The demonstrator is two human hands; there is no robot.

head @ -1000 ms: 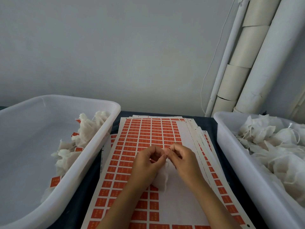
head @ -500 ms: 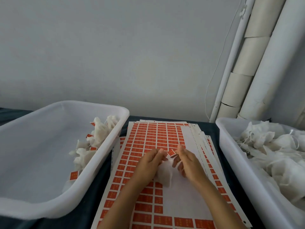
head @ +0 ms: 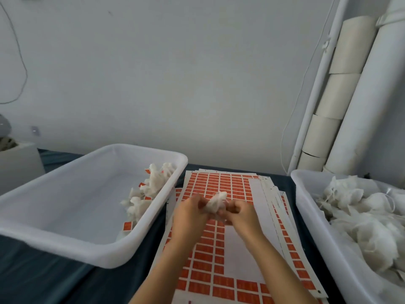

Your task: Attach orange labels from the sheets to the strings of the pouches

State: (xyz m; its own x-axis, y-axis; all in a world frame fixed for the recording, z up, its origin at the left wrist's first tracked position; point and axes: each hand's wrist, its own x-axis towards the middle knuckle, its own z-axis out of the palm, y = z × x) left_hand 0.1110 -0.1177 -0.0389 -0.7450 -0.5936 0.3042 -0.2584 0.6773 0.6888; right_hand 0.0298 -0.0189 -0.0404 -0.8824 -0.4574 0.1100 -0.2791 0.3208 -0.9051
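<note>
A white cloth pouch point(head: 215, 202) is held above the stack of orange label sheets point(head: 221, 185) in the middle of the table. My left hand point(head: 189, 212) grips the pouch from the left and my right hand point(head: 242, 215) grips it from the right, fingers curled. The pouch's string and any label on it are blurred and hidden by my fingers. The top sheet has a bare white patch point(head: 243, 253) where labels are gone.
A white bin point(head: 135, 251) on the left holds several labelled pouches point(head: 149, 194) along its right side. A white bin point(head: 306, 207) on the right is heaped with unlabelled pouches point(head: 363, 218). Cardboard tubes and white pipes point(head: 341, 102) lean against the wall.
Both hands have lifted the pouch off the sheet and bunched it between them. The camera has tilted up and turned left, showing more of the left bin.
</note>
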